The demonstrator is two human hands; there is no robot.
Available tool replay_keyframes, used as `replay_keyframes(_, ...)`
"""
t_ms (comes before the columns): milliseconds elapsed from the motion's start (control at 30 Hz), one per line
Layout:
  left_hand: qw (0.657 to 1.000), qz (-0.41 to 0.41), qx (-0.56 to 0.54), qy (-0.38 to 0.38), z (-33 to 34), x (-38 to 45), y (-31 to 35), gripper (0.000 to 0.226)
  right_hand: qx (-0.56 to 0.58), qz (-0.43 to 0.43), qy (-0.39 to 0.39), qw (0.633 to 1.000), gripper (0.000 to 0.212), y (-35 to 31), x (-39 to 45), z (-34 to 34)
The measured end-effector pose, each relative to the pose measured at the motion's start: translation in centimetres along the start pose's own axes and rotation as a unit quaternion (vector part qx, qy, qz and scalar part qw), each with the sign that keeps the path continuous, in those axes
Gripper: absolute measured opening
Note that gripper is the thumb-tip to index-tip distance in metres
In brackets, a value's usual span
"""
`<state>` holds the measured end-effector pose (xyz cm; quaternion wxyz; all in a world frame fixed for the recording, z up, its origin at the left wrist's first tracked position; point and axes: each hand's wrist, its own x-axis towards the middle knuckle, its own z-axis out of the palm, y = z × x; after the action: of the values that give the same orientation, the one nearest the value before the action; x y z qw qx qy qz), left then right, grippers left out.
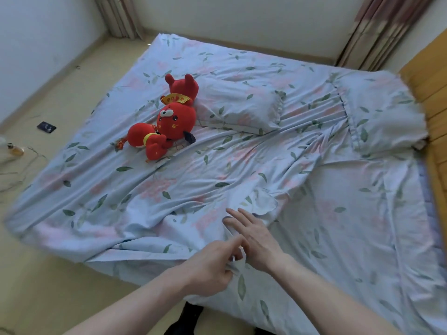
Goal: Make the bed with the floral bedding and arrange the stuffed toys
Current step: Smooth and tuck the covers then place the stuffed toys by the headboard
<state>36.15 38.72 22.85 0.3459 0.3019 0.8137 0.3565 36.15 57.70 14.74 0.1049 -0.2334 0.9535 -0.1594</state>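
A pale blue floral quilt lies crumpled across the bed, its turned-back corner near the bed's near edge. My left hand pinches a fold of this quilt between curled fingers. My right hand lies flat on the fabric just beyond it, fingers straight. Under the quilt, the matching floral sheet shows on the right. Red stuffed toys lie together in a heap on the quilt at the left middle. One floral pillow sits beside them, and a second pillow lies against the headboard.
A wooden headboard runs along the right. Curtains hang at the back right and more at the back left. On the floor to the left lie a dark card, cables and small items.
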Motion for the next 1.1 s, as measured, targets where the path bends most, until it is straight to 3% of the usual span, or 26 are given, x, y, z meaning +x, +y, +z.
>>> replay_keyframes(67, 1.0, -0.006, -0.009, -0.008, 1.0, -0.8, 1.0, 0.051, 0.079, 0.058, -0.019, 0.995, 0.083, -0.1, -1.6, -1.0)
replay_keyframes(133, 0.999, -0.012, -0.029, 0.008, 2.6, -2.0, 3.8, 0.051, 0.075, 0.061, -0.044, 0.994, 0.092, 0.0, -5.2, -2.9)
replay_keyframes(267, 0.999, -0.022, -0.031, 0.033, 5.6, -3.1, 7.2, 0.049, 0.042, 0.033, -0.091, 0.994, 0.029, -0.1, -10.4, -5.3)
replay_keyframes(400, 0.994, -0.011, -0.003, 0.107, 6.9, -2.7, 8.0, 0.043, 0.098, 0.081, -0.074, 0.989, 0.014, 0.3, -14.3, -6.8)
replay_keyframes(533, 0.989, -0.059, -0.011, 0.135, 8.7, -2.9, 7.7, 0.05, 0.139, 0.109, -0.064, 0.982, 0.02, -0.9, -17.0, -7.9)
replay_keyframes(667, 0.973, -0.152, 0.116, 0.126, 8.7, -3.8, 4.8, 0.01, 0.121, 0.155, -0.057, 0.979, 0.022, -2.0, -17.9, -8.0)
replay_keyframes(800, 0.957, -0.214, 0.123, 0.154, 8.1, -7.6, 0.2, 0.023, 0.147, 0.231, -0.041, 0.961, 0.02, -3.6, -18.4, -7.1)
replay_keyframes(900, 0.962, -0.176, 0.048, 0.205, 7.7, -9.6, -0.3, 0.025, 0.105, 0.284, -0.033, 0.952, 0.03, -5.4, -18.0, -6.1)
replay_keyframes(1000, 0.972, -0.111, 0.04, 0.204, 6.8, -10.9, 1.0, 0.02, 0.08, 0.196, 0.005, 0.977, 0.085, -9.6, -15.2, -4.5)
replay_keyframes(1034, 0.976, -0.09, 0.049, 0.19, 6.7, -11.0, 1.6, 0.017, 0.075, 0.166, 0.005, 0.983, 0.092, -11.0, -14.0, -4.1)
replay_keyframes(1100, 0.982, -0.063, 0.058, 0.171, 6.5, -11.2, 2.2, 0.009, 0.073, 0.146, -0.009, 0.987, 0.071, -13.3, -11.5, -3.6)
